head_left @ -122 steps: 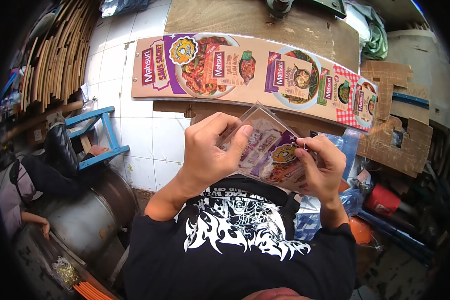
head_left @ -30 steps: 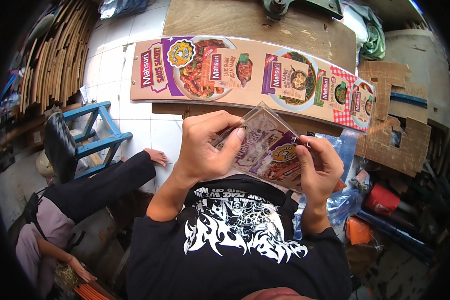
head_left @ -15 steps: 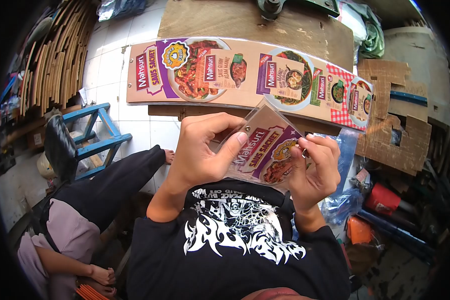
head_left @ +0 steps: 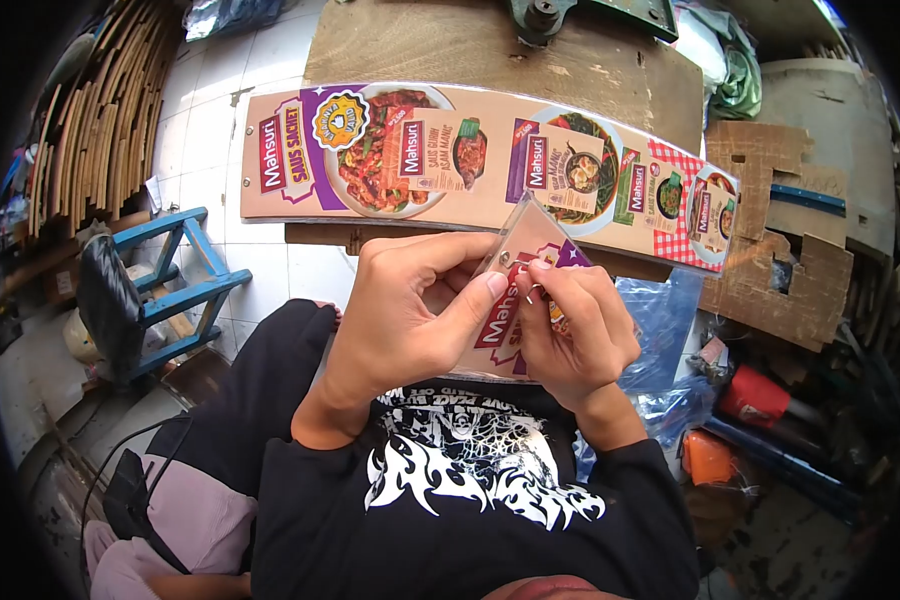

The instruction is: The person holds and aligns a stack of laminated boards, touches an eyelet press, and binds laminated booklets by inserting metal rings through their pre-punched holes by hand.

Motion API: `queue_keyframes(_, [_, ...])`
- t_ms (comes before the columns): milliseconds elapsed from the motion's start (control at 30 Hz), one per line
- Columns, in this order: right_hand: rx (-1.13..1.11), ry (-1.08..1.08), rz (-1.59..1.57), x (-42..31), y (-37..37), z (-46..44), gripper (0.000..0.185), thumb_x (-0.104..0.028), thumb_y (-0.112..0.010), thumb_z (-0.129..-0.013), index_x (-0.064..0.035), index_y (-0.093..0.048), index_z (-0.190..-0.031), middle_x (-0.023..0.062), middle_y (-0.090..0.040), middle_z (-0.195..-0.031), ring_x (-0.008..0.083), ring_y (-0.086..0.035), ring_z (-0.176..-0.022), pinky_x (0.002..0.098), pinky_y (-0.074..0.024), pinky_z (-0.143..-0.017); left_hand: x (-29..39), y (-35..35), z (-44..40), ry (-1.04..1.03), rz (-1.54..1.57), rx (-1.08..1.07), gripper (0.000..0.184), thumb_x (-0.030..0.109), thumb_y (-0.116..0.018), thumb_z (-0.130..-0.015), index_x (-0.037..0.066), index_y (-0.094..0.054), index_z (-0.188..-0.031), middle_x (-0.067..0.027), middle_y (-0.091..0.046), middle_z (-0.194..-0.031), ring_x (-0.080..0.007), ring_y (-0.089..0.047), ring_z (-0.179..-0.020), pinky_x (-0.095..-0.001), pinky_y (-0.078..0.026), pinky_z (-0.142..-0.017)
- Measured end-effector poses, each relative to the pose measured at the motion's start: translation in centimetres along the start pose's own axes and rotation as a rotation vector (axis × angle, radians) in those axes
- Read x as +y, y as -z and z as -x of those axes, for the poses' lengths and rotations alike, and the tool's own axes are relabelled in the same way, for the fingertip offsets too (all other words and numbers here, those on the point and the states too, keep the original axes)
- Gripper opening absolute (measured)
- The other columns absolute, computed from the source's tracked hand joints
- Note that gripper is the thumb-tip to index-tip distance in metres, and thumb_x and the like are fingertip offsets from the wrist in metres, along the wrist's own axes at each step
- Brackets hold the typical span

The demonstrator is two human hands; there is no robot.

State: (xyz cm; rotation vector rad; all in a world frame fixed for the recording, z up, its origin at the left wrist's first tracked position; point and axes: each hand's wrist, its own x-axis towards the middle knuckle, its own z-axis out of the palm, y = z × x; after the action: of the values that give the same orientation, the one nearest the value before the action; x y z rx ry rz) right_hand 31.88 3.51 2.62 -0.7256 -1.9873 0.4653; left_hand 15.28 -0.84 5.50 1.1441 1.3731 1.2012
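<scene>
My left hand is closed on the left edge of a printed sign marked "Mahsuri Saus Sachet", sleeved in clear plastic. A metal eyelet shows near the sign's upper corner, close to my left fingertips. My right hand pinches a small curved metal ring between thumb and forefinger, in front of the sign and just right of the eyelet. Whether the ring touches the eyelet I cannot tell. Beyond my hands, a stack of long matching signs lies on the wooden table.
A green metal machine base stands at the back of the wooden table. Cut cardboard lies to the right. On the left are a blue-framed stool, stacked boards and another person's dark-trousered leg.
My right hand has moved left with the metal ring, from the sign's right side to near the eyelet. My left hand keeps its hold. The other person's leg has shifted nearer to me.
</scene>
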Motion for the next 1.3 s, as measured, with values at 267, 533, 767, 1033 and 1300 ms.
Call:
queue_keyframes(267, [-0.010,-0.004,-0.008,0.5,-0.3,-0.2,0.023,0.007,-0.071,-0.075,0.0066,-0.062,-0.096,0.0128,-0.063,-0.078,0.0229,-0.061,-0.062,0.0311,-0.0500,-0.054,0.6,0.2,-0.4,0.075,-0.009,-0.018,0.023,-0.003,-0.062,-0.083,-0.012,-0.063,-0.104,-0.0139,-0.069,-0.086,-0.0118,-0.064,-0.077,-0.0233,-0.051,-0.069])
queue_keyframes(533, [-0.006,-0.010,0.020,0.7,-0.6,-0.3,0.023,0.006,-0.071,-0.075,0.0060,-0.062,-0.097,0.0128,-0.063,-0.078,0.0230,-0.062,-0.063,0.0309,-0.0506,-0.055,0.9,0.4,-0.7,0.084,-0.020,-0.035,0.024,-0.004,-0.062,-0.081,-0.013,-0.063,-0.103,-0.0131,-0.068,-0.086,-0.0116,-0.064,-0.078,-0.0229,-0.051,-0.069])
queue_keyframes(767, [-0.031,0.000,0.048,1.0,-0.7,-0.2,0.025,0.005,-0.071,-0.075,0.0059,-0.063,-0.099,0.0125,-0.064,-0.078,0.0225,-0.061,-0.062,0.0298,-0.0500,-0.055,0.6,0.4,-0.9,0.035,-0.025,-0.033,0.024,-0.004,-0.061,-0.082,-0.013,-0.063,-0.104,-0.0139,-0.068,-0.086,-0.0123,-0.065,-0.078,-0.0232,-0.051,-0.069])
queue_keyframes(1033, [-0.065,0.031,0.019,1.0,-0.8,-0.5,0.029,0.009,-0.070,-0.071,0.0073,-0.063,-0.100,0.0109,-0.061,-0.075,0.0212,-0.059,-0.059,0.0296,-0.0480,-0.053,0.4,0.9,-1.1,-0.060,-0.114,-0.045,0.024,-0.003,-0.061,-0.078,-0.012,-0.063,-0.100,-0.0185,-0.068,-0.084,-0.0192,-0.069,-0.073,-0.0275,-0.055,-0.063])
queue_keyframes(1300, [-0.152,0.012,0.016,1.1,-0.2,-1.6,0.025,0.009,-0.072,-0.072,0.0032,-0.066,-0.096,0.0096,-0.062,-0.075,0.0195,-0.059,-0.060,0.0286,-0.0475,-0.053,-0.1,1.0,-1.1,-0.068,-0.093,-0.056,0.023,-0.002,-0.061,-0.078,-0.012,-0.063,-0.099,-0.0176,-0.068,-0.082,-0.0185,-0.069,-0.072,-0.0275,-0.054,-0.063])
